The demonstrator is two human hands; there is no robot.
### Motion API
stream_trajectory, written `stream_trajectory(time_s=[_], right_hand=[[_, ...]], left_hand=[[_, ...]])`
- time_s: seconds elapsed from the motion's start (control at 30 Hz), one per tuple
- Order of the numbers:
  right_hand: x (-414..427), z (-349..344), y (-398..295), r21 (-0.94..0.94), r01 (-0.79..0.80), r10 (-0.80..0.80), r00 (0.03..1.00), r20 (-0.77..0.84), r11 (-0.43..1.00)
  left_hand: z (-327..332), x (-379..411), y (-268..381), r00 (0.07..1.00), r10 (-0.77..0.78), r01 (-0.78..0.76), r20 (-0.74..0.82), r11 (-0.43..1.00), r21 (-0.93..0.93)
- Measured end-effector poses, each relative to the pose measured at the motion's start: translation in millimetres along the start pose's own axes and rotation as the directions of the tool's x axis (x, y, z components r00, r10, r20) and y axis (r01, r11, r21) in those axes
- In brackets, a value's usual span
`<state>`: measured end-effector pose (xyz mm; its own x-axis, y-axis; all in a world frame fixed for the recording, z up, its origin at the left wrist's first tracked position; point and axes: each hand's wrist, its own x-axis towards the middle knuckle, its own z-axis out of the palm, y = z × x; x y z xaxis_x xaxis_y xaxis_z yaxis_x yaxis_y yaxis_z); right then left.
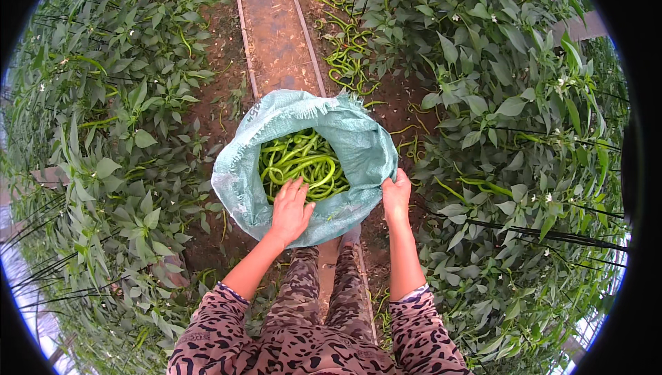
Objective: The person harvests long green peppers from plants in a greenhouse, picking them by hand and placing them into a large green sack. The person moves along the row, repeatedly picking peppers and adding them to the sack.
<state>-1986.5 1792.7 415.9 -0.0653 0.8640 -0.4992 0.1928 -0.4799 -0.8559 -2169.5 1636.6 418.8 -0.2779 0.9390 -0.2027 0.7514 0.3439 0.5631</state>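
A green woven plastic sack (370,152) stands upright before me, its frayed mouth wide and rolled outward. Inside lies a heap of long, curled green chili peppers (302,160). My left hand (290,210) reaches over the sack's near rim, palm down, with its fingertips at the edge of the peppers; whether it presses on them I cannot tell. My right hand (396,195) pinches the rim on the right side, thumb and fingers closed on the fabric. The sack's lower part is hidden beneath its rim.
A narrow paved path (276,28) with raised edges runs ahead between pepper plants on the left (139,100) and right (496,95). Loose green peppers (351,57) lie along the soil right of the path. Dark cords (548,235) stretch through the right-hand plants.
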Motion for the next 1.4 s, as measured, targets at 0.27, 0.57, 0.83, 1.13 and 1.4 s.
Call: stream_trajectory(time_s=[0.27,0.57,0.83,1.13,1.4], right_hand=[[-41.8,-18.5,37.1,0.086,-0.105,0.120,0.972,-0.201,0.991],[-68.7,-33.7,56.9,-0.336,0.016,-0.021,1.000,-0.010,0.942],[-250.4,-150.8,82.1,-0.492,0.271,-0.078,0.923,0.377,0.828],[-451.7,-315.7,263.8,-0.488,-0.339,0.345,0.935,-0.080,0.804],[-551.2,-299.6,358.7,0.048,-0.547,0.523,0.765,-0.375,0.836]], left_hand=[[-19.3,-34.9,13.9,0.535,-0.012,0.087,0.845,0.995,-0.040],[-36.8,-25.6,-55.6,0.975,-0.215,0.217,0.047,0.975,-0.053],[-4.8,-83.0,80.7,0.986,0.142,-0.142,0.089,0.990,-0.006],[158.6,-214.0,203.0,0.216,0.048,-0.771,0.975,0.621,0.140],[209.3,-284.2,277.7,-0.180,-0.170,-0.926,0.969,0.363,-0.108]])
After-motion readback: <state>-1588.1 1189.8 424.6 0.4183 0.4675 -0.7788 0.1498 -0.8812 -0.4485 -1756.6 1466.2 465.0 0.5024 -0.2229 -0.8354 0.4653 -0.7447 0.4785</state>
